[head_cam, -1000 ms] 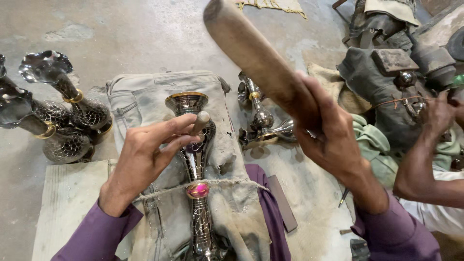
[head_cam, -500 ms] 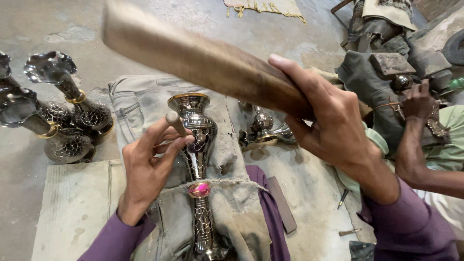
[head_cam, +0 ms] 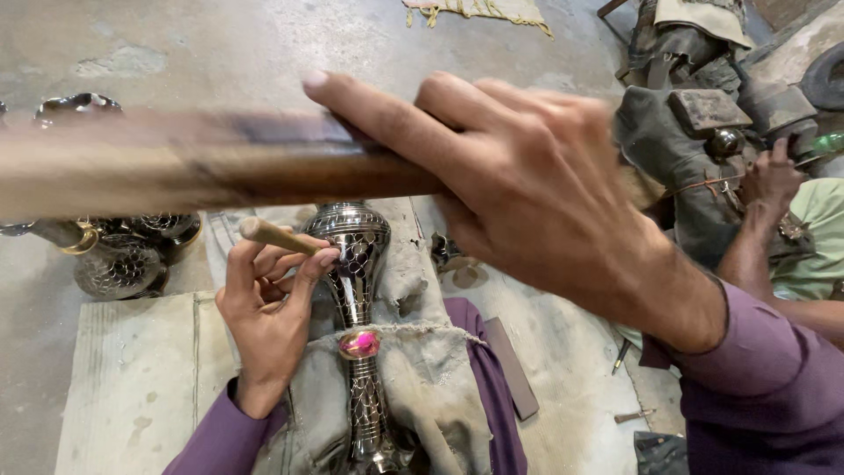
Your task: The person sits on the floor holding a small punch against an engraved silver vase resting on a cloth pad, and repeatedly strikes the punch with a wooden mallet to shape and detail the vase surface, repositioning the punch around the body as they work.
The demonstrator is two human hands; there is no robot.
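The dark, silver-patterned metal vase [head_cam: 356, 264] lay lengthwise on a padded bundle of grey-brown cloth [head_cam: 422, 369] across the person's lap, its mouth pointing away from the body. A thin cord [head_cam: 413, 329] ran over the narrow neck just above a pink, gem-like knob [head_cam: 359, 344], apparently to pin the vase down so it would not roll under blows. The soft cloth seemed there to cradle the rounded body and spare the finished surface.

The left hand [head_cam: 264, 317] had its fingers pinched round a short, brass-coloured metal punch [head_cam: 280, 237], with the working end set against the vase's shoulder; the slant of the tool suited cutting or chasing the scale pattern. The right hand [head_cam: 536, 202] was clenched on a long, brown wooden mallet [head_cam: 202, 171], held crosswise above the punch and blurred, so it read as mid-swing. Gripping it near one end would give the stroke weight.

To the left, on the concrete floor [head_cam: 264, 44], stood several similar patterned metal vessels [head_cam: 123, 255], close enough to reach. A flat, dark metal bar [head_cam: 512, 369] lay beside the lap on the right. Farther right, another person's hand [head_cam: 774, 180] rested on a separate workpiece, well apart.
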